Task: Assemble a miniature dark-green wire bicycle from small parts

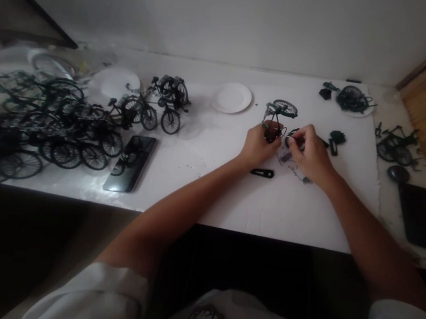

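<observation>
My left hand (259, 146) is closed around a dark miniature bicycle (276, 117), whose spoked wheel points up and away from me. Close beside it, my right hand (312, 153) pinches a thin shiny metal piece (287, 136) that reaches to the bicycle. What this piece is, I cannot make out. Beneath my hands lie small metal parts (296, 173) on the white board. A black flat tool handle (262, 172) rests just below my left hand.
Many miniature bicycles (78, 131) crowd the left side, near a phone (130, 164). A white plate (232, 98) sits at the back. To the right are a plate of dark parts (353, 100), another bicycle (397, 145), dark green pieces (337, 138) and a black phone-like slab (422, 217).
</observation>
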Demonstrator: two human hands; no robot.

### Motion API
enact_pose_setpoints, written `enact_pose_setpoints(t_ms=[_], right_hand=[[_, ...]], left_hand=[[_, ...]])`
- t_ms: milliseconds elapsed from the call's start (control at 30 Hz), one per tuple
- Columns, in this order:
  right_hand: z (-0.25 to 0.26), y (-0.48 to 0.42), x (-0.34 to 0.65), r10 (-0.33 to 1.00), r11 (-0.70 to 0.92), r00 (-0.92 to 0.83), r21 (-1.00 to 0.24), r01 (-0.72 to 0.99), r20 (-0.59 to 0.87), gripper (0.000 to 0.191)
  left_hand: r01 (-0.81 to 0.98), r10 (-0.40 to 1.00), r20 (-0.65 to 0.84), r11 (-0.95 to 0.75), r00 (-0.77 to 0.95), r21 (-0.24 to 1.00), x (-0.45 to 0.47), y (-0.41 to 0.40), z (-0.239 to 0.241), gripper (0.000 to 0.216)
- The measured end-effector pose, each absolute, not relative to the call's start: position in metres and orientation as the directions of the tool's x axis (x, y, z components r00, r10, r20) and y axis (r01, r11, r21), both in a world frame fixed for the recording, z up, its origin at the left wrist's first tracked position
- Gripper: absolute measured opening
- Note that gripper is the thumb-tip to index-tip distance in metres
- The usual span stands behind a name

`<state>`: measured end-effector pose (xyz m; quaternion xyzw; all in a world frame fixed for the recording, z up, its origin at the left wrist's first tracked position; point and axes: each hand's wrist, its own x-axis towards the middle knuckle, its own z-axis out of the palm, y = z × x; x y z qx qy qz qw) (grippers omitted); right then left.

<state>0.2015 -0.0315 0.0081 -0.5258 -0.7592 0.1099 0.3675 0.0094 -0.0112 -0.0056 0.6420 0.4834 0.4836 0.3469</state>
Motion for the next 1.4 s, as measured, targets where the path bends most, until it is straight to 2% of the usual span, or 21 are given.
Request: enact_pose_setpoints(t_ms=[133,367,467,700,933,1133,1267,1400], right_hand=[[0.008,-0.032,0.201,0.875,0.426,-0.183,-0.532,0.732,0.449,0.020],[0.023,-0.036,0.198,0.916,0.336,-0.176,-0.450,0.827,0.360,0.035],[0.025,-0.037,0.198,0.924,0.322,-0.167,-0.461,0.827,0.345,0.040],[0.020,-0.039,0.197,0.911,0.340,-0.139,-0.515,0.787,0.389,0.025],[0.018,-0.038,0.197,0.906,0.361,-0.174,-0.489,0.794,0.386,0.024],[0.023,-0.037,0.197,0.927,0.308,-0.154,-0.461,0.832,0.341,0.040],[0.024,-0.037,0.197,0.934,0.308,-0.160,-0.495,0.813,0.318,0.046],[0.021,-0.039,0.197,0.925,0.316,-0.125,-0.545,0.776,0.358,0.029]], left_hand=[[0.283,0.956,0.285,-0.291,0.064,0.914,0.009,-0.012,-0.004,0.027],[0.304,0.957,0.273,-0.290,0.100,0.908,0.011,-0.015,-0.002,0.028],[0.306,0.953,0.282,-0.304,0.115,0.902,0.011,-0.016,-0.002,0.028],[0.332,0.934,0.339,-0.358,0.117,0.873,0.009,-0.016,0.001,0.029],[0.320,0.940,0.331,-0.339,0.080,0.885,0.007,-0.013,0.000,0.028],[0.353,0.944,0.310,-0.331,0.115,0.875,0.010,-0.017,0.002,0.030],[0.354,0.943,0.309,-0.333,0.123,0.874,0.010,-0.017,0.002,0.029],[0.361,0.943,0.306,-0.334,0.133,0.871,0.009,-0.017,0.002,0.028]])
